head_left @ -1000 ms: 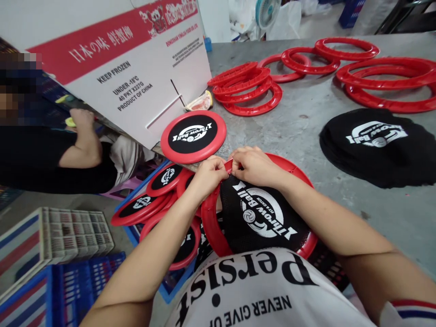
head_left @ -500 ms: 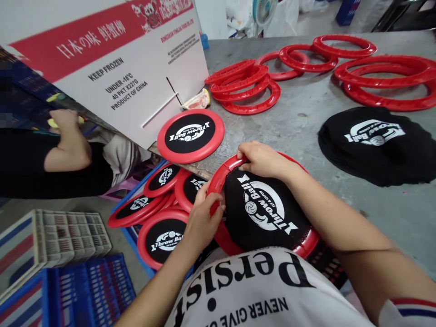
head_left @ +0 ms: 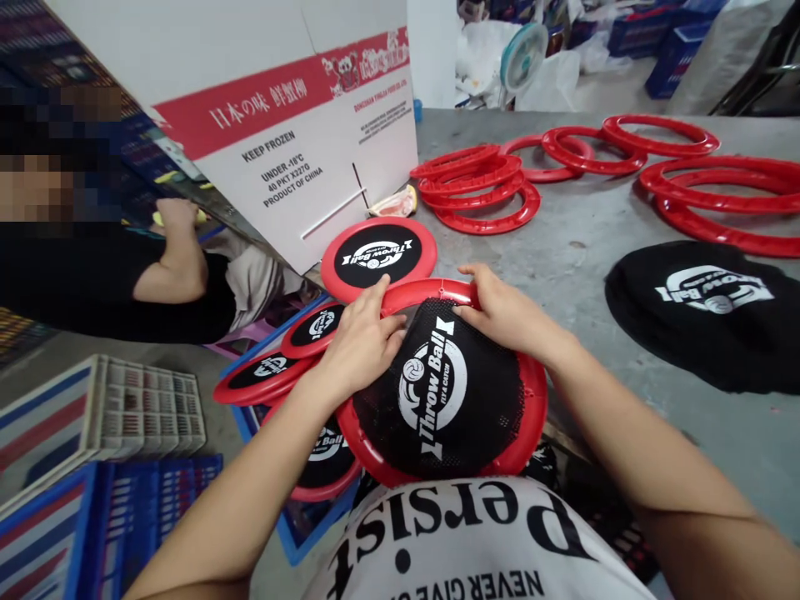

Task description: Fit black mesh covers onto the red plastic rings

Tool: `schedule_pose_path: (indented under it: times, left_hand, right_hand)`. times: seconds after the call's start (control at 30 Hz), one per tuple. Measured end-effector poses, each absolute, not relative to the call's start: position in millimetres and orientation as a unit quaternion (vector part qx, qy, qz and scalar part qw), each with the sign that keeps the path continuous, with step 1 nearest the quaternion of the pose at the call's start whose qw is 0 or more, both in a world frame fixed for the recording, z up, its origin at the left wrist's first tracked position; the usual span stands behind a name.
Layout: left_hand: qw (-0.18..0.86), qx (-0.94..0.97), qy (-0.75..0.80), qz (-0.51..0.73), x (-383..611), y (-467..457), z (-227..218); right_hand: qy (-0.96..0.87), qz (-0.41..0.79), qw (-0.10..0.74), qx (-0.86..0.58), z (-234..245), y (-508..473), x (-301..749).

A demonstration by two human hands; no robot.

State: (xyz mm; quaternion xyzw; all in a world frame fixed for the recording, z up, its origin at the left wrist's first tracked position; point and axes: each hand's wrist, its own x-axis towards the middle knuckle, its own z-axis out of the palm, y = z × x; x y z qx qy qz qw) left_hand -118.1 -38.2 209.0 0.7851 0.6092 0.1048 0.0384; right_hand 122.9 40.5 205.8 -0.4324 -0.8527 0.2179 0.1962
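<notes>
A red plastic ring leans against the front of my shirt, with a black mesh disc printed "Throw Ball" lying across it. My right hand grips the ring's upper right rim, its thumb at the mesh edge. On the upper left rim, my left hand has its fingers over the ring and its thumb by the mesh. Between the hands, a strip of bare rim shows, and a gap separates it from the mesh at the upper left. Just beyond my left fingertips lies a finished throw-ball disc on the table.
Several red rings lie across the grey table. A pile of black mesh discs sits at right. A white carton stands at left. Below it, a blue crate holds several finished discs. A co-worker's arm is at far left.
The ring and mesh have turned, so the print now runs nearly upright. My left hand has moved up along the rim, and my right hand now holds the rim's upper right. The view has shifted.
</notes>
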Motion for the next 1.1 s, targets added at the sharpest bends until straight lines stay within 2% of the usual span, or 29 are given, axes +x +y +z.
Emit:
schedule_pose_path:
  times: [0.1,0.3,0.43,0.53,0.7,0.77,0.9,1.1]
  left_hand:
    - [0.091,0.771,0.623,0.09,-118,-43,200]
    - [0.144,0.753,0.627,0.138,-120,-44,192]
    - [0.151,0.745,0.626,0.176,-121,-47,196]
    - [0.108,0.751,0.621,0.195,-117,-53,196]
    - [-0.063,0.772,0.595,0.215,-104,-64,187]
    - [-0.073,0.783,0.585,0.199,-100,-66,184]
    - [0.005,0.764,0.624,0.164,-97,-67,184]
    - [0.146,0.667,0.674,0.281,-98,-63,198]
  right_hand:
    - [-0.866,0.202,0.17,-0.425,202,38,120]
    - [-0.87,0.193,0.141,-0.431,201,36,119]
    - [-0.867,0.197,0.136,-0.437,203,36,119]
    - [-0.869,0.198,0.132,-0.435,203,37,119]
    - [-0.867,0.194,0.119,-0.444,204,38,119]
    - [-0.866,0.192,0.116,-0.447,205,38,119]
    - [-0.866,0.19,0.122,-0.447,208,37,120]
    - [-0.866,0.188,0.125,-0.445,210,35,120]
